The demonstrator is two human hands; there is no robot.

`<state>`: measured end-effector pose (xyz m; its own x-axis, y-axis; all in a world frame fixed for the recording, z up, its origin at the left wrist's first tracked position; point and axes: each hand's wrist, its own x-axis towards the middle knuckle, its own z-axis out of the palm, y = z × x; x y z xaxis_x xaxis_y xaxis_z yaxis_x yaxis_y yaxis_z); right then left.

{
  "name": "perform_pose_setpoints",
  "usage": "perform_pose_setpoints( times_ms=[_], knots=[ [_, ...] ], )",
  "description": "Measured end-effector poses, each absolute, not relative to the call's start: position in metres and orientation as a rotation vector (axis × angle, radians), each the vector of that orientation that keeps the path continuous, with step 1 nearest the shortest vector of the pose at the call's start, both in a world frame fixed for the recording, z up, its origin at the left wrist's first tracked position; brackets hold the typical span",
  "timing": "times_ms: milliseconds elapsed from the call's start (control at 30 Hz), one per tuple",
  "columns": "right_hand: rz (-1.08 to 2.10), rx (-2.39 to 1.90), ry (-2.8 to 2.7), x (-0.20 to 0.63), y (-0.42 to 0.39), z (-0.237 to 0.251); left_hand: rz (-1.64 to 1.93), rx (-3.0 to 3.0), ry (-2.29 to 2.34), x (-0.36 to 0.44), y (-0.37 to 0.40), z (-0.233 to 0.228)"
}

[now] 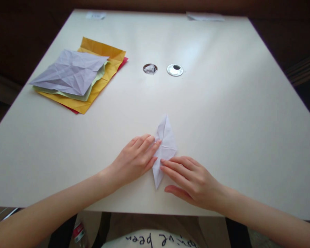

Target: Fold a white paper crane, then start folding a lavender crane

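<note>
A white sheet of paper (168,139), folded into a long diamond with pointed ends and a crease across its middle, lies near the table's front edge. My left hand (135,156) grips its left side, the index finger on top and the thumb close below. From the lower right, my right hand (192,181) rests its outstretched fingertips on the paper's lower half, with the thumb spread apart on the table side. The fingers cover parts of the paper's left edge and lower right edge.
Creased sheets lie stacked at the back left: a lilac one (69,72) on top, then pale green, yellow (103,50) and red. Two round table holes (150,69) sit at centre, one with a metal ring (174,70). A bottle (79,234) stands below the table.
</note>
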<state>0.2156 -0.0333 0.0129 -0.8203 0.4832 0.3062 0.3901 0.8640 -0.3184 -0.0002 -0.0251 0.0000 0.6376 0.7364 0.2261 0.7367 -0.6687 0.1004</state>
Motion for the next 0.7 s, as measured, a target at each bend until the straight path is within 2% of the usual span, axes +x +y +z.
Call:
perform_pose_setpoints(
  times_ms=[267, 700],
  knots=[
    [0.368, -0.661, -2.637, 0.213, -0.033, 0.010, -0.333, -2.941, -1.216, -0.010, -0.023, 0.000],
    [0.381, -0.652, -2.592, 0.212, -0.035, 0.002, -0.307, -3.227, -1.503, -0.025, 0.007, 0.008]
  ],
)
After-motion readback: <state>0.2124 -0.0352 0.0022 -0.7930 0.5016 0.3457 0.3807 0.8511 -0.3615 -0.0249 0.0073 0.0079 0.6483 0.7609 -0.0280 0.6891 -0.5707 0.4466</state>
